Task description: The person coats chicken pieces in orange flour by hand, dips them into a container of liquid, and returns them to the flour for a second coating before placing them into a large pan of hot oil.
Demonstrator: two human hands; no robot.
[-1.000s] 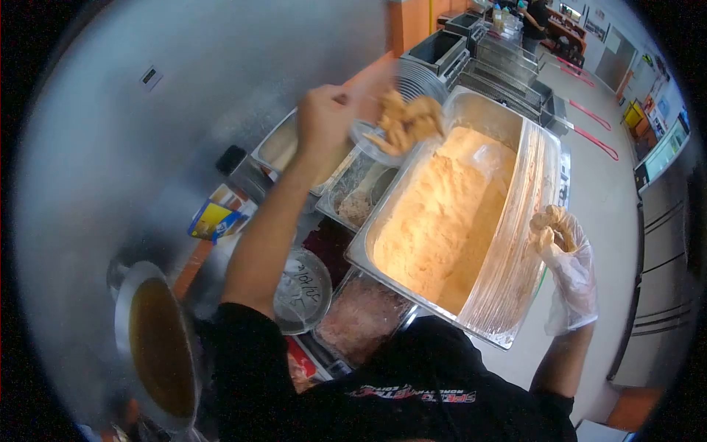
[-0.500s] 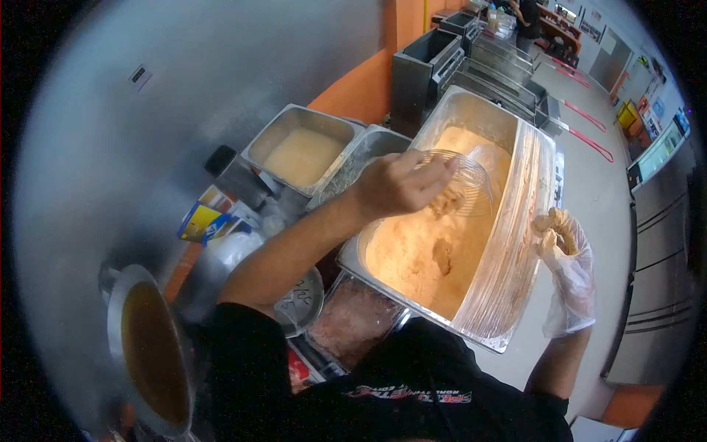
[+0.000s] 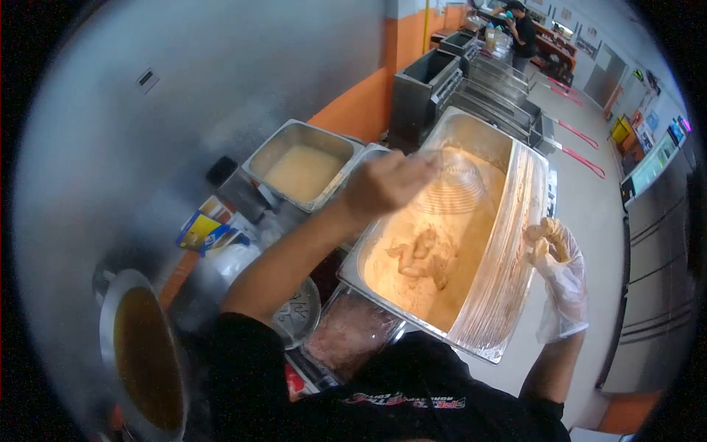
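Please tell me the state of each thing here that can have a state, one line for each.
left hand: bare, gripping the wire basket
wire basket: tipped over the flour pan, looks empty
flour pan: uncovered, holds flour
chicken pieces: lying on the flour
right hand: in a floury glove, off the pan
batter pan: uncovered, partly filled

Shirt (image 3: 412, 398): black, short sleeves, red-and-white lettering, lower middle of frame.
Right hand (image 3: 557, 258): clear, crumb-coated plastic glove.
Left hand (image 3: 383, 180): bare.
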